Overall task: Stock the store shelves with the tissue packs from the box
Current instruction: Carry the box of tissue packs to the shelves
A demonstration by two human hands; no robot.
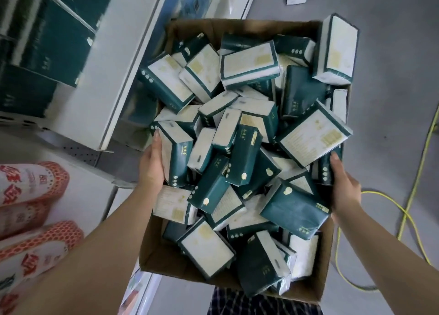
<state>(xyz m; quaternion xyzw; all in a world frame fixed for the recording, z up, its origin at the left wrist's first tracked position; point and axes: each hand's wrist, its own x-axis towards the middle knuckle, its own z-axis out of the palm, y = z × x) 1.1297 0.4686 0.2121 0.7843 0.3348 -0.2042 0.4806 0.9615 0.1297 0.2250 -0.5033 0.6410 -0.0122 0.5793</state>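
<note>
Head camera, looking steeply down. At far left lie red-and-white wrapped packs [31,196]. Above them a white shelf [95,81] holds rows of dark green tissue packs [54,43]. Next, the left hand [152,169] reaches into a cardboard box [164,255] that stands on the grey floor [392,53] just beside the shelf. Its fingers lie straight and flat against the side of an upright pack [177,153], pressing rather than curling; the thumb is hidden. The box is heaped with loose green-and-white tissue packs [242,153], tumbled at all angles. At the box's right wall the right hand [344,186] rests its thumb on a dark pack [324,169]; its fingers are out of sight, so whether it grips is unclear. A yellow cable [413,196] trails across the floor at far right.
</note>
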